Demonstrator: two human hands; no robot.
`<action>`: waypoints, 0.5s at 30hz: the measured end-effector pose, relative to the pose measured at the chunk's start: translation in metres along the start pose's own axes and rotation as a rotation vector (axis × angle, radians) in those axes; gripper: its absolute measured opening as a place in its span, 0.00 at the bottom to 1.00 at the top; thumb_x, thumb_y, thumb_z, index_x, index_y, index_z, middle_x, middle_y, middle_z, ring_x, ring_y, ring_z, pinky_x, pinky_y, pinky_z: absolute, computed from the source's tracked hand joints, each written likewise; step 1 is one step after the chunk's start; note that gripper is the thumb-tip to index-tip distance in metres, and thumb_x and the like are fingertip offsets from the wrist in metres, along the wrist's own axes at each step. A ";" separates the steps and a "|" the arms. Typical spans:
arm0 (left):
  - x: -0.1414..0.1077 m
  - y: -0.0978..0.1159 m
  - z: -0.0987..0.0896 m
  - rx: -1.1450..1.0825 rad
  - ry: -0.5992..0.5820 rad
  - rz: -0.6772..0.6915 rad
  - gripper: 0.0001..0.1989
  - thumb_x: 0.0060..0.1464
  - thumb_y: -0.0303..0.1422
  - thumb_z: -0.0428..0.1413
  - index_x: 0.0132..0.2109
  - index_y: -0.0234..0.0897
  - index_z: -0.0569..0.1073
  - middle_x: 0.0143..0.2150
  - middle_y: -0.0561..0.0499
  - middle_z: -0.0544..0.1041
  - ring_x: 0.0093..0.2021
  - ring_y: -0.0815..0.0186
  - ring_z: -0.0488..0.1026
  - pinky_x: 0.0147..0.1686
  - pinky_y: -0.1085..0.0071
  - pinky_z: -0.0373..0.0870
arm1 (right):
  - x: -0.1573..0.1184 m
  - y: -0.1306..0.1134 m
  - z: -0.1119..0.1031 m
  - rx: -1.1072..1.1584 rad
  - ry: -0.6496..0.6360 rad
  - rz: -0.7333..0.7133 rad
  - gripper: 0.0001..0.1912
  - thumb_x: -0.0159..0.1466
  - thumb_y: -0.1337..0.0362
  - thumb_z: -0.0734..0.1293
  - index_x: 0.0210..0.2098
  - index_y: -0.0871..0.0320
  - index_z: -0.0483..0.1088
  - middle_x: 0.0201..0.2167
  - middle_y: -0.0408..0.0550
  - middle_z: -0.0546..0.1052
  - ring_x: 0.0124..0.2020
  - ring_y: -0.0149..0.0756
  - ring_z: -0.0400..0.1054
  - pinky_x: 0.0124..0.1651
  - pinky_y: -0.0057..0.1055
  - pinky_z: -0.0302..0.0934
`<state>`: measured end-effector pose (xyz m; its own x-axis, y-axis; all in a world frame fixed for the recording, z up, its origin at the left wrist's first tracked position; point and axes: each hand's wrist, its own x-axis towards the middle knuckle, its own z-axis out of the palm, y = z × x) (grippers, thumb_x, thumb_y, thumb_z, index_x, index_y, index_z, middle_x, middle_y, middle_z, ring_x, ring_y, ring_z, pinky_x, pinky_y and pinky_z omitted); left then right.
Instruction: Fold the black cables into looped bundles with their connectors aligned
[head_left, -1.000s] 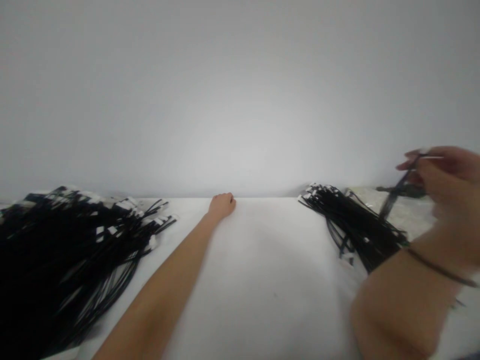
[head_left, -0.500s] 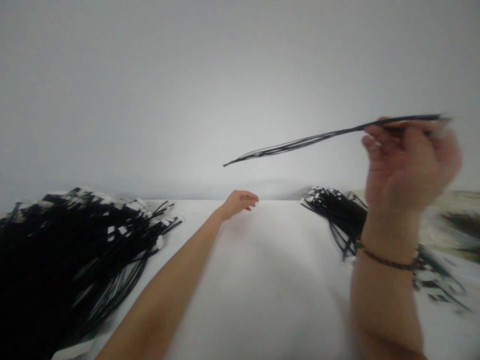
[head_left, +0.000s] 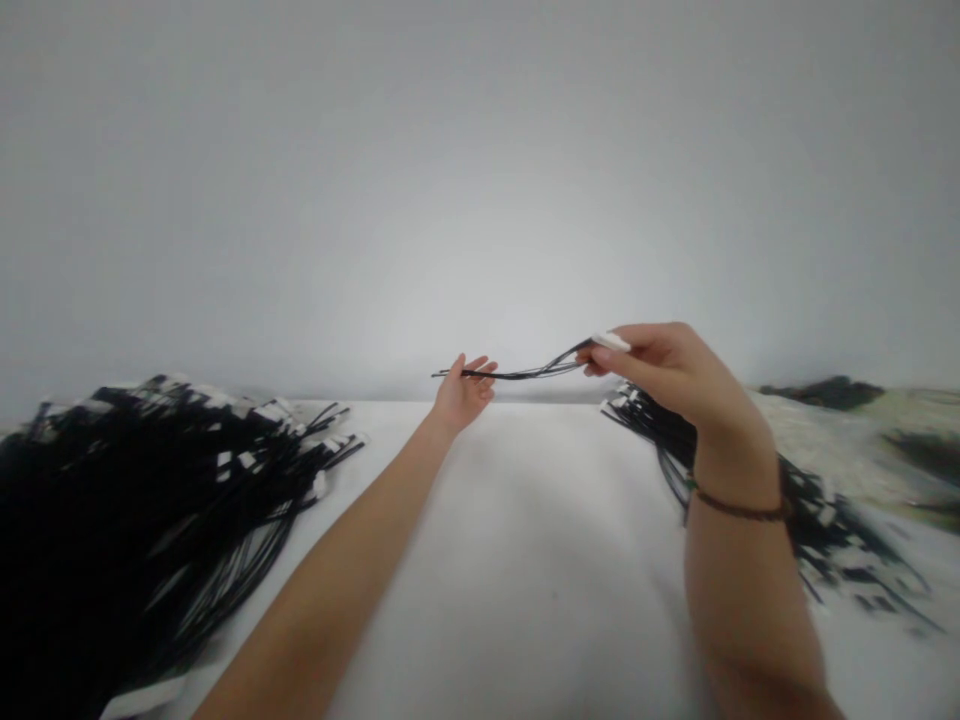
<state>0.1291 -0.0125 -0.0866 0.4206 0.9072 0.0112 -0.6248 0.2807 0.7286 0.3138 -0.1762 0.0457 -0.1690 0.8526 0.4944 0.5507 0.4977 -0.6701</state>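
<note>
A thin black cable bundle (head_left: 525, 375) stretches between my two hands above the far edge of the white table (head_left: 525, 520). Its white connector end (head_left: 611, 342) is pinched between the thumb and fingers of my right hand (head_left: 667, 375). The other end lies across the palm of my left hand (head_left: 463, 395), whose fingers are apart and not wrapped round it. That thin tip sticks out a little to the left of the thumb.
A large heap of black cables with white connectors (head_left: 172, 480) covers the left side. A smaller cable pile (head_left: 656, 425) lies at the right, partly behind my right arm. Clear plastic bags (head_left: 832, 440) with dark contents stand further right.
My right hand has come down and left with the cable bundle, now gripping near the white connector. My left hand has turned up and spread its fingers under the bundle's free end.
</note>
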 end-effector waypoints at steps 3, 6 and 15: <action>0.006 -0.001 -0.014 -0.065 0.072 -0.008 0.14 0.53 0.40 0.45 0.34 0.33 0.67 0.30 0.49 0.71 0.17 0.78 0.58 0.14 0.79 0.52 | -0.003 -0.003 -0.002 0.003 -0.170 0.035 0.14 0.50 0.54 0.66 0.29 0.59 0.73 0.26 0.46 0.74 0.32 0.37 0.68 0.31 0.26 0.63; 0.010 -0.004 -0.022 -0.070 0.140 0.001 0.15 0.52 0.41 0.47 0.33 0.31 0.67 0.26 0.49 0.70 0.15 0.80 0.55 0.11 0.81 0.48 | -0.001 0.001 0.000 0.075 -0.258 0.067 0.16 0.49 0.55 0.67 0.32 0.59 0.73 0.27 0.48 0.75 0.33 0.38 0.69 0.32 0.27 0.64; 0.006 -0.009 -0.020 0.187 0.089 0.047 0.14 0.47 0.37 0.54 0.36 0.28 0.70 0.23 0.52 0.67 0.14 0.82 0.52 0.10 0.83 0.46 | 0.012 0.025 0.016 0.306 -0.378 0.087 0.29 0.46 0.60 0.70 0.47 0.59 0.65 0.28 0.49 0.75 0.30 0.35 0.70 0.34 0.30 0.64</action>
<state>0.1242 -0.0037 -0.1065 0.3290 0.9443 -0.0064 -0.5062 0.1821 0.8430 0.3125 -0.1504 0.0258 -0.4491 0.8629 0.2316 0.3204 0.3975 -0.8598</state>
